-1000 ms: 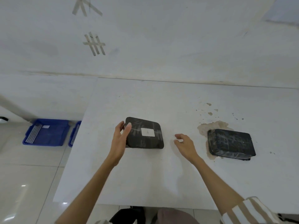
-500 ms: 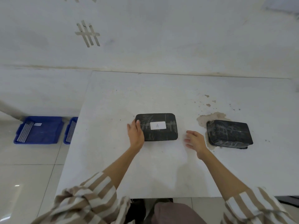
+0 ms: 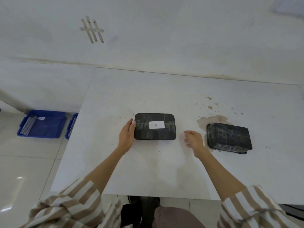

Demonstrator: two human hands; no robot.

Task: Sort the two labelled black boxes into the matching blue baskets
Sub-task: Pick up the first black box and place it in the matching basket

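A black box (image 3: 154, 135) with a white label reading "A" lies flat in the middle of the white table (image 3: 148, 175). My left hand (image 3: 127, 136) rests against its left end, fingers flat on the side, not closed around it. My right hand (image 3: 194, 139) hovers open just right of that box, touching nothing. A second black box (image 3: 228, 137) lies at the right on a brown stain; no label shows on it. Two blue baskets stand on the floor to the left: one (image 3: 47, 127) fully seen with a small white tag, the other (image 3: 71, 125) mostly hidden by the table.
The table's far edge meets a white wall with grey tape marks (image 3: 93, 30). Brown stains (image 3: 212, 119) mark the table's right part. Glossy floor tiles (image 3: 24, 170) lie at the left. My striped sleeves and lap fill the bottom.
The labelled box was tilted up in my left hand a second ago; it now lies flat, squared to the table. My right hand stays open beside it. The camera shifted slightly.
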